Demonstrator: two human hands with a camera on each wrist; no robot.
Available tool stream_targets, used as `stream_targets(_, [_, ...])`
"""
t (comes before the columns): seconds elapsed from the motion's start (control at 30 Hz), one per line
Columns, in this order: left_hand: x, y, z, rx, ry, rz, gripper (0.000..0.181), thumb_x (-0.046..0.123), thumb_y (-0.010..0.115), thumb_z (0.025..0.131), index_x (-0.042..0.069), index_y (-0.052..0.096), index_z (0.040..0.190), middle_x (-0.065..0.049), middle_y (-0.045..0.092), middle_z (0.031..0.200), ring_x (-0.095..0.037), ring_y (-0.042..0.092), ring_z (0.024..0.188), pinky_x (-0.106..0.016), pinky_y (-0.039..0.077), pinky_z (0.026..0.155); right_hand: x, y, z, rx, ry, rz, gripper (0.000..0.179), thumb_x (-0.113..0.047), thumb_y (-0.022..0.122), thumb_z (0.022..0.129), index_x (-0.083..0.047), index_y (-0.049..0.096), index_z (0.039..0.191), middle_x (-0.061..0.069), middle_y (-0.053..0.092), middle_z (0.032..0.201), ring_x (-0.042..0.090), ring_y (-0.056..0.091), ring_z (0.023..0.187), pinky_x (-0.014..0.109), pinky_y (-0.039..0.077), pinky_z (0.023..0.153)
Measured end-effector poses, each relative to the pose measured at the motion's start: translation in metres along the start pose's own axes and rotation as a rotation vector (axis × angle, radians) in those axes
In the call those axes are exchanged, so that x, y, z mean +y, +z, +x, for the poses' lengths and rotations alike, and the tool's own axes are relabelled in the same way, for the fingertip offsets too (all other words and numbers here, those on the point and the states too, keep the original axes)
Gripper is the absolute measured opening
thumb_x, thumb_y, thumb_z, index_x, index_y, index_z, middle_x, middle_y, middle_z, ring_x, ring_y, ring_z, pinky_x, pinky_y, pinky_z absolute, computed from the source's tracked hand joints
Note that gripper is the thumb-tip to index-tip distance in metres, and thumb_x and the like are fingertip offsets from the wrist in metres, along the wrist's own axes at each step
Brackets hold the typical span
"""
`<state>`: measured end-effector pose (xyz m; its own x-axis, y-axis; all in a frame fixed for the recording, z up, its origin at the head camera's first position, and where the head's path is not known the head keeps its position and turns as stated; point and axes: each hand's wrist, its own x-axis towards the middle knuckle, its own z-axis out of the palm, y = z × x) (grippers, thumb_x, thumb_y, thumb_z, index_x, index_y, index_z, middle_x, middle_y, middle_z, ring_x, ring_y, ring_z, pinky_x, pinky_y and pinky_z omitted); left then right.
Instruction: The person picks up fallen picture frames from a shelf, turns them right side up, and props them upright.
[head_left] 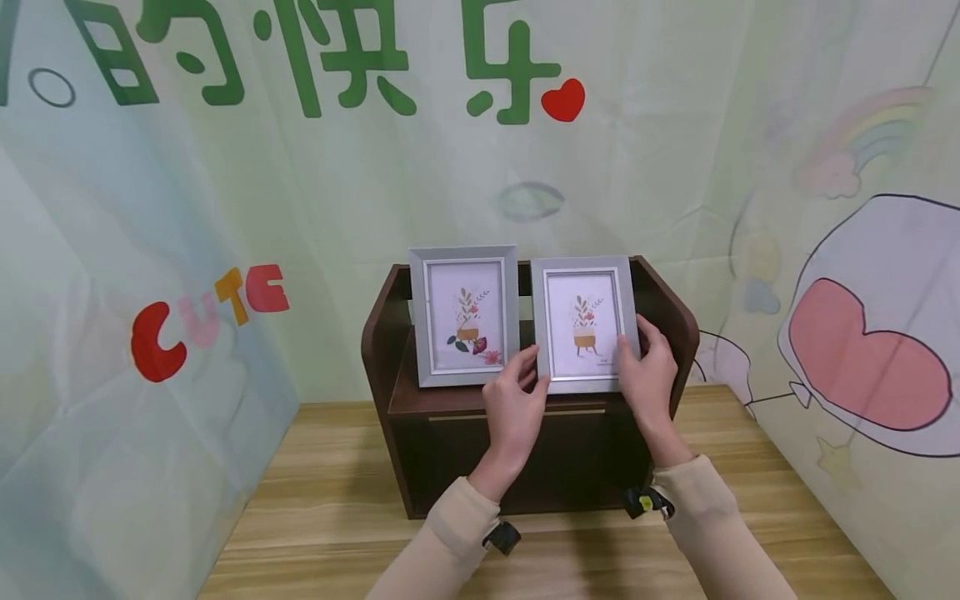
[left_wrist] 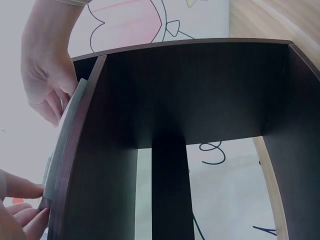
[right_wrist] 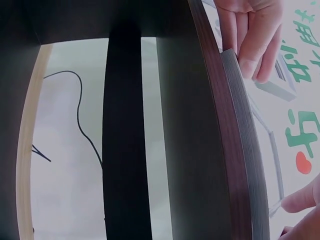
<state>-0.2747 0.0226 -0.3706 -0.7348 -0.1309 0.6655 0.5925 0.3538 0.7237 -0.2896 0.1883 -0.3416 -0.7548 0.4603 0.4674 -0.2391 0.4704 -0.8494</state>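
Two silver-grey picture frames with plant prints stand side by side on a dark brown wooden shelf unit point(head_left: 517, 462). My left hand point(head_left: 516, 410) pinches the lower left edge of the right picture frame point(head_left: 584, 325). On the opposite side, my right hand point(head_left: 649, 377) grips that same frame, its thumb on the front. The left picture frame point(head_left: 467, 321) leans back untouched, and its print also shows a dark red flower. Seen from the left wrist, the held frame's edge point(left_wrist: 70, 127) lies along the shelf board, with fingers at both ends.
The shelf unit rests on a wood-grain table point(head_left: 322, 492). Its tall side panels point(head_left: 386, 333) flank the frames. A printed cloth backdrop point(head_left: 637, 167) hangs behind and at both sides. Open gaps show below the shelf board point(right_wrist: 185, 125) in the wrist views.
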Motion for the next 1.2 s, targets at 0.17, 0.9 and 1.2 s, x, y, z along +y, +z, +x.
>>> stream_targets(0.17, [-0.001, 0.002, 0.000, 0.028, 0.030, -0.004, 0.037, 0.000, 0.073, 0.080, 0.003, 0.065, 0.116, -0.012, 0.069, 0.113, -0.020, 0.067, 0.103, -0.025, 0.055, 0.080, 0.001, 0.001, -0.001, 0.028, 0.001, 0.065, 0.042, -0.007, 0.057, 0.092, 0.000, 0.051, 0.133, 0.020, 0.054, 0.133, 0.033, 0.053, 0.123, 0.045, 0.043, 0.102])
stream_targets(0.9, [0.005, 0.001, 0.002, 0.064, 0.002, 0.038, 0.045, -0.002, 0.071, 0.080, 0.002, 0.061, 0.124, -0.016, 0.067, 0.112, -0.024, 0.069, 0.093, -0.027, 0.057, 0.074, 0.006, 0.002, -0.011, 0.075, -0.094, 0.280, 0.044, -0.008, 0.063, 0.089, -0.004, 0.052, 0.131, 0.012, 0.055, 0.131, 0.022, 0.054, 0.119, 0.042, 0.041, 0.106])
stream_targets(1.2, [0.010, -0.001, 0.010, 0.066, -0.039, 0.067, 0.042, 0.001, 0.073, 0.079, 0.003, 0.064, 0.120, -0.014, 0.065, 0.107, -0.024, 0.067, 0.093, -0.027, 0.057, 0.073, -0.015, -0.006, -0.021, 0.076, -0.109, 0.314, 0.044, 0.004, 0.061, 0.087, 0.007, 0.048, 0.129, 0.023, 0.053, 0.129, 0.031, 0.054, 0.118, 0.048, 0.041, 0.103])
